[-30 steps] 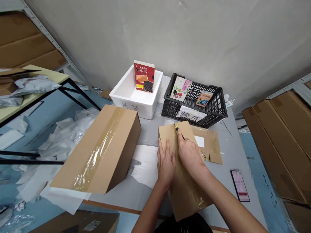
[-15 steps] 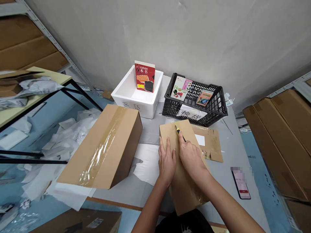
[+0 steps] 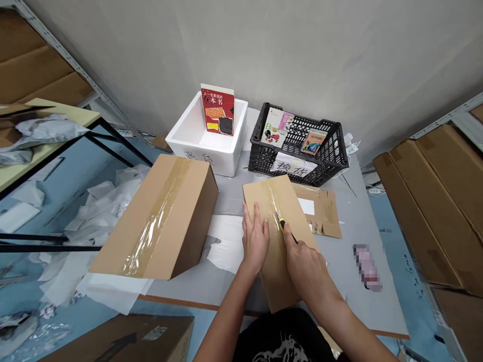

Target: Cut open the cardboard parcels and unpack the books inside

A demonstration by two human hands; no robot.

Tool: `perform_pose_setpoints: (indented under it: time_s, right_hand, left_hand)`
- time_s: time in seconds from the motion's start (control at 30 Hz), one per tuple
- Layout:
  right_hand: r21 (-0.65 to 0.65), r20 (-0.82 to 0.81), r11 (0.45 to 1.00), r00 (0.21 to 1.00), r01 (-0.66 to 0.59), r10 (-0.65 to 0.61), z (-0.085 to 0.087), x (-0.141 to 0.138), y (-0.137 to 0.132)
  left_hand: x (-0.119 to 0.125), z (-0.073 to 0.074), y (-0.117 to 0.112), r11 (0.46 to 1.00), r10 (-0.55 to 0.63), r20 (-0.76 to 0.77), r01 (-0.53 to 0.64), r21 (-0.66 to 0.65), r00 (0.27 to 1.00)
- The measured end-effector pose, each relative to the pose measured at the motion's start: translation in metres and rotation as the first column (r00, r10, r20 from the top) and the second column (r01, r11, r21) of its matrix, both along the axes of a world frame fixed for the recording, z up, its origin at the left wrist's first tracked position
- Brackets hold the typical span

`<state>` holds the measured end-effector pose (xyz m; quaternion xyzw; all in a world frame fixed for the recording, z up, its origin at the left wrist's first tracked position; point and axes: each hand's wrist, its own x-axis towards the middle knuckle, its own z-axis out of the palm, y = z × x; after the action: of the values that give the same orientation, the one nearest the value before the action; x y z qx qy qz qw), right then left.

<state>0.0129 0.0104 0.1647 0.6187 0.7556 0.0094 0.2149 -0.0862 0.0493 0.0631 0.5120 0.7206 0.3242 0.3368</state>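
Observation:
A taped cardboard box (image 3: pixel 277 281) lies lengthwise in front of me at the table's near edge. My right hand (image 3: pixel 307 264) grips a yellow and black utility knife (image 3: pixel 283 224), its tip on the tape strip (image 3: pixel 272 193) running along the box top. Flat against the left side of that top rests my left hand (image 3: pixel 255 241), fingers stretched out and holding nothing. To the left stands a larger cardboard box (image 3: pixel 162 211), its top seam closed with shiny tape.
Behind are a white foam box (image 3: pixel 230 166) with a red book (image 3: pixel 219 110) and a black crate (image 3: pixel 320 173) with two books. A flattened cardboard piece (image 3: pixel 328 211) and a phone (image 3: pixel 368 267) lie right. Packing waste (image 3: pixel 101 216) covers the floor at left.
My right hand has drawn the knife along the tape, from near the box's far end toward me. My left hand stays on the box. The whole view has shifted slightly.

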Motion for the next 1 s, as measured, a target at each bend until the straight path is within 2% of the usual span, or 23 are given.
perform_pose_setpoints:
  time_s: [0.5, 0.73, 1.0]
  right_hand:
    - [-0.017, -0.025, 0.999, 0.999, 0.027, -0.027, -0.002, 0.006, -0.017]
    - [-0.060, 0.007, 0.998, 1.000, 0.023, -0.023, 0.005, 0.020, -0.044]
    - [-0.038, -0.026, 0.999, 0.999, 0.021, -0.022, -0.002, 0.027, -0.066]
  left_hand:
    - [0.000, 0.000, -0.001, 1.000, -0.003, -0.036, 0.003, 0.015, 0.999]
    - [0.002, 0.001, -0.001, 1.000, -0.025, -0.082, 0.026, 0.008, 0.996]
    - [0.000, 0.004, 0.000, 0.999, -0.046, -0.095, 0.046, -0.011, 0.994]
